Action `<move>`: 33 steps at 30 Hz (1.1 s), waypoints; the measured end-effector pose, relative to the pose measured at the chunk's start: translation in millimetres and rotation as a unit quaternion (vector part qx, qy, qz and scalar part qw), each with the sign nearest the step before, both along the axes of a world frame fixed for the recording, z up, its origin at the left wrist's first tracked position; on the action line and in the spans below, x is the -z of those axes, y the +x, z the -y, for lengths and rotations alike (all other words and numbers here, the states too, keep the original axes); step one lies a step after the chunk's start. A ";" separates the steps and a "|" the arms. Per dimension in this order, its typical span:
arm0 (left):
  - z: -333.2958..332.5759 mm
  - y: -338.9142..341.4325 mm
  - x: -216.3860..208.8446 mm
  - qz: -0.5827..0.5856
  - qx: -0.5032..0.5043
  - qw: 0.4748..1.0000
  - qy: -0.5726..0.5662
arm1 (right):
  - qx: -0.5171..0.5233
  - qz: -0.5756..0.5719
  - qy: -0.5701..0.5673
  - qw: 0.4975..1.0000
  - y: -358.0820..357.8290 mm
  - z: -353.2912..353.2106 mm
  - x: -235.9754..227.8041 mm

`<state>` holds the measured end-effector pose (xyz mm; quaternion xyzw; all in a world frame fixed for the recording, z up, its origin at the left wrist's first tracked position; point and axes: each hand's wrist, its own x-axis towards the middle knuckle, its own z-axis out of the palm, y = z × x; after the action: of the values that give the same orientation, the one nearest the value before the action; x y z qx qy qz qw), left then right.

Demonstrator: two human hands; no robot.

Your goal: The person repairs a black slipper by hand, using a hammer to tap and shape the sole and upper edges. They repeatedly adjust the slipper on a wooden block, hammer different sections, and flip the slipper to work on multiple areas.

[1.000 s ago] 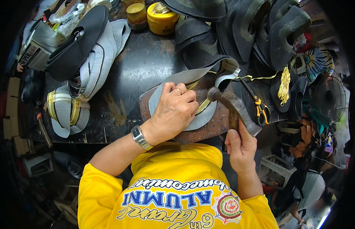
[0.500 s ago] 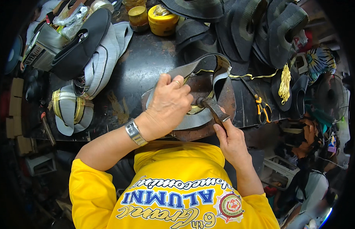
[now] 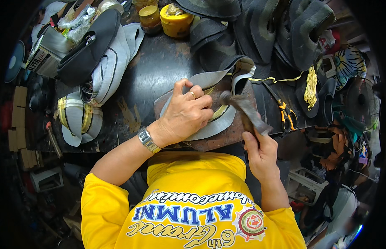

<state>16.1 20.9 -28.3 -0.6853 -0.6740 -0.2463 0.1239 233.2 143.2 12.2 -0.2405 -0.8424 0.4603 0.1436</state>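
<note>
Head view: left hand (image 3: pixel 185 114) presses the grey cap brim piece (image 3: pixel 209 124) flat on the brown board (image 3: pixel 226 139) at the worktop (image 3: pixel 151 70) edge. Right hand (image 3: pixel 261 155) clamped on the hammer (image 3: pixel 243 108) (head blurred). Risk: hammer head lands just beside the fingers, a slip hits them. Brim's long axis runs lower-right to upper-left.

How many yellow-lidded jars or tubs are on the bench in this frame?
2. A wide yellow tub stands at the bench's far edge, and a smaller amber jar with a yellow lid stands just left of it. A third may sit behind the jar, mostly cut off by the frame's rim.
</note>
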 end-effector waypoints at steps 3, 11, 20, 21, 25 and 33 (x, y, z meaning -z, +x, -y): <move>0.3 -3.3 -0.1 0.004 0.004 1.000 -0.006 | -0.032 0.040 0.053 0.997 -3.0 0.9 -4.3; -0.2 -7.7 -0.9 0.024 0.007 1.000 -0.005 | -0.027 0.033 0.034 0.999 -0.5 1.7 -11.6; 1.2 -8.3 -2.3 0.037 -0.003 0.999 -0.027 | -0.037 0.079 0.039 0.995 -5.5 0.7 -24.9; 1.8 -7.2 -4.1 0.029 -0.010 0.999 -0.028 | -0.033 0.070 0.043 0.996 -7.1 1.2 -22.3; -1.9 -8.9 -15.8 -0.037 -0.017 0.999 -0.027 | -0.079 0.117 0.091 0.986 -11.2 -3.6 -7.2; -9.7 -39.1 -31.0 -0.015 0.079 0.984 -0.156 | -0.089 0.134 0.058 0.985 -6.8 -5.6 -5.6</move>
<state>-23.0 30.6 2.7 -0.7511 -0.6458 -0.1372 0.0054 226.4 148.7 17.8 -0.2152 -0.8974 0.3851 0.0015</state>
